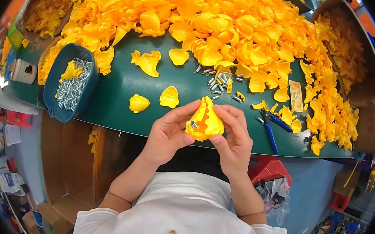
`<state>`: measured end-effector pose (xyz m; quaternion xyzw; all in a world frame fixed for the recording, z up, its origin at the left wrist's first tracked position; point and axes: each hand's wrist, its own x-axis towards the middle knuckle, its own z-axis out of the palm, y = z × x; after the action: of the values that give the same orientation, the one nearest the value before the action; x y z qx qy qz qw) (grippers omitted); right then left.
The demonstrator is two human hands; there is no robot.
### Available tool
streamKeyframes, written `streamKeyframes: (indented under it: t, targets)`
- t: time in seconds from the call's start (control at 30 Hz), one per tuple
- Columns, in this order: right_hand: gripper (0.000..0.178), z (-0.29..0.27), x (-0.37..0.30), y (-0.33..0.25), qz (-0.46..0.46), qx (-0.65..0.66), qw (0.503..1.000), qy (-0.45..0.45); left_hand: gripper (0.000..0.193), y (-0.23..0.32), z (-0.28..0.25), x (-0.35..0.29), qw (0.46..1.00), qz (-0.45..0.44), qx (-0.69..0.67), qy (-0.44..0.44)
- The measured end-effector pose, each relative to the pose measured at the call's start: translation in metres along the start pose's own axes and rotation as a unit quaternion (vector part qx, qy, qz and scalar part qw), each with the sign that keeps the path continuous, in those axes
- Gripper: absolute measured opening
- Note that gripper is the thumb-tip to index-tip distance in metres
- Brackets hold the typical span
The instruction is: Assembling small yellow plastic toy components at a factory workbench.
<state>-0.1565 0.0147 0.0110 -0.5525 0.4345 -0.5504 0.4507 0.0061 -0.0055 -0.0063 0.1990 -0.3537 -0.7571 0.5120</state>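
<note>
Between my two hands, over the table's near edge, I hold a yellow plastic toy part (214,123) with a jagged opening down its middle. A small silver metal cylinder (193,124) sits at its lower left. My left hand (171,129) is closed on the part's left side, my right hand (233,132) on its right side. Two small yellow shells, one rounded (139,104) and one ribbed (169,97), lie left of my hands. Just beyond my hands is a loose group of silver cylinders (219,83).
A huge heap of yellow plastic shells (206,19) covers the back of the green table (112,105). A blue bin (94,78) of metal cylinders stands left. Blue-handled pliers (270,136) lie right, near a card (295,96). Boxes (373,85) of shells flank the table.
</note>
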Motion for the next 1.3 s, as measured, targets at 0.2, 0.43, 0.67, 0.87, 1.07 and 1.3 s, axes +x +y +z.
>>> streamKeyframes:
  t: [0.2, 0.43, 0.67, 0.87, 1.07, 1.3]
  targets:
    - [0.048, 0.002, 0.003, -0.002, -0.007, -0.014, 1.0, -0.015, 0.064, -0.002, -0.002, 0.001, 0.999, 0.016, 0.044, -0.008]
    - [0.05, -0.008, 0.005, -0.009, -0.014, -0.071, 0.997, -0.032, 0.064, -0.003, -0.005, 0.0, 0.999, 0.011, 0.043, -0.025]
    - [0.051, -0.013, 0.006, -0.008, -0.008, -0.059, 0.997, -0.057, 0.062, -0.001, -0.005, 0.001, 0.997, 0.013, 0.06, -0.035]
    - [0.051, -0.014, 0.006, -0.009, -0.011, -0.053, 0.997, -0.057, 0.059, 0.002, -0.006, 0.001, 0.994, 0.029, 0.092, -0.056]
    - [0.048, -0.013, 0.004, -0.007, -0.025, -0.059, 0.996, -0.059, 0.054, 0.005, -0.002, 0.001, 0.99, 0.034, 0.111, -0.079]
    - [0.047, -0.005, 0.005, -0.002, -0.002, -0.092, 0.995, -0.039, 0.051, -0.003, -0.004, 0.002, 0.98, 0.041, 0.193, -0.022]
